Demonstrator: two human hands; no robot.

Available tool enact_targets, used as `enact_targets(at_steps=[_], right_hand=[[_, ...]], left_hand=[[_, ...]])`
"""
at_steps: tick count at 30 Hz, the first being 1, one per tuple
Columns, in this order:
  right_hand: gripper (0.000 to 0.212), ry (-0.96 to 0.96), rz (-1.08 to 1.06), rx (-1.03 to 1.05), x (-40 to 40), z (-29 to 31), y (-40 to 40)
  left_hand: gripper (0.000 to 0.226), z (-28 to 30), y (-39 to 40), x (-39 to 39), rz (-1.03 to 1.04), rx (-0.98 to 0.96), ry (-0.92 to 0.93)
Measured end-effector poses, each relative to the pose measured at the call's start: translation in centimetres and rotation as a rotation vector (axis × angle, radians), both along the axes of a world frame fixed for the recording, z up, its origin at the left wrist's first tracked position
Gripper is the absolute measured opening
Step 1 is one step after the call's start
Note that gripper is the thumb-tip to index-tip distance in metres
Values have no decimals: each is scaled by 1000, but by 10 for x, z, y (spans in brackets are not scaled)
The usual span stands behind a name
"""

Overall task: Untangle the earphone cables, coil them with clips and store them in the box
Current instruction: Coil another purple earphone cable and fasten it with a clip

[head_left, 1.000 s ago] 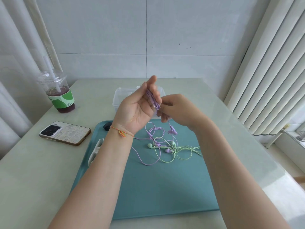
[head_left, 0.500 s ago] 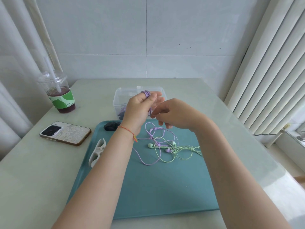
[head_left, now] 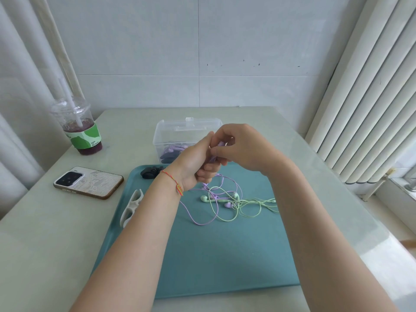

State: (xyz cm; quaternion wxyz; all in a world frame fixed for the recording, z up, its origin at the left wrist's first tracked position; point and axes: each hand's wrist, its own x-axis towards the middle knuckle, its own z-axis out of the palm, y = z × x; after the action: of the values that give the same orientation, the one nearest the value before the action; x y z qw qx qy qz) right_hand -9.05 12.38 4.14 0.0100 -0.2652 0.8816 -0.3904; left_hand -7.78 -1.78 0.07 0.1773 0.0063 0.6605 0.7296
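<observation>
A corner of my home, at a small table by the window.

I'm sitting at a pale stone-look table pushed against a wall of large white tiles, with long vertical blinds letting daylight in on my right and a light curtain hanging on my left. My everyday things lie about: a takeaway cup of dark drink with a straw, my phone face down in its patterned case, and a teal tray in front of me. Nothing here looks like shop, lab or workshop gear.
</observation>
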Motion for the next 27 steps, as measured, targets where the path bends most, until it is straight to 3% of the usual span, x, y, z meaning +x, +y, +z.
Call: enact_targets(at_steps=[2, 6, 15, 22, 27], right_hand=[[6, 8, 9, -6, -2, -2, 1], [6, 31, 38, 48, -4, -3, 5], [11, 45, 93, 177, -5, -2, 8], [16, 33, 67, 173, -7, -8, 6], [12, -2, 95, 120, -7, -10, 5]], left_hand=[[68, 0, -1, 1, -34, 28, -30], [51, 1, -1, 4, -15, 83, -42], [58, -1, -1, 3, 25, -25, -52], [47, -3, 3, -1, 244, -239, 52], [53, -1, 2, 0, 204, -188, 55]])
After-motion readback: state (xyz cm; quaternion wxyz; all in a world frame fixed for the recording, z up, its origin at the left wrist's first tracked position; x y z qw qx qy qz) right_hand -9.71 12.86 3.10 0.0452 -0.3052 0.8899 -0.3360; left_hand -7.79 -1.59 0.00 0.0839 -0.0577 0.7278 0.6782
